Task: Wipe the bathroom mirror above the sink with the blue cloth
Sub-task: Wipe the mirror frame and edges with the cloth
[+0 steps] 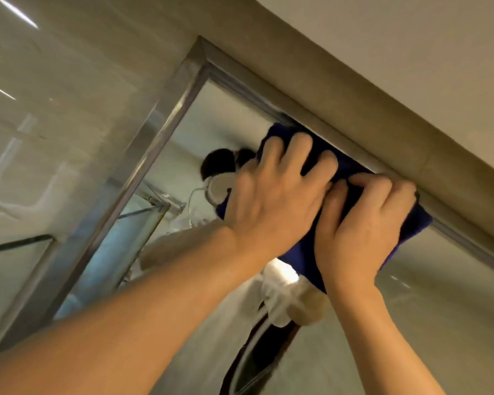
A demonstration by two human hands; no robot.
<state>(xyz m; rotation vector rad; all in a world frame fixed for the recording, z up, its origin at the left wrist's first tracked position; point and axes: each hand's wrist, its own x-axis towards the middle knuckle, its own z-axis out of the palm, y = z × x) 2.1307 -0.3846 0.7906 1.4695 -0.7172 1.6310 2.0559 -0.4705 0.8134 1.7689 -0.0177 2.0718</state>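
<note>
Pressing with both hands, the person holds the blue cloth (303, 252) flat against the mirror (228, 115), right up under the top edge of its metal frame (166, 115). The left hand (271, 195) lies on the cloth's upper left part with its fingers spread and only lightly bent, their tips resting on the fabric rather than closing round it. The right hand (362, 223) sits just beside it, the two touching where the left hand's little finger meets the right hand's thumb. Its fingers are bent more sharply at the knuckles and dig into the cloth near the frame edge; whether they bunch fabric beneath them cannot be told. The cloth shows around and between both hands, and a dark corner of it hangs below the right wrist. Above the frame runs a beige wall ledge (354, 89), and glossy tiles (54, 109) cover the wall to the left.
</note>
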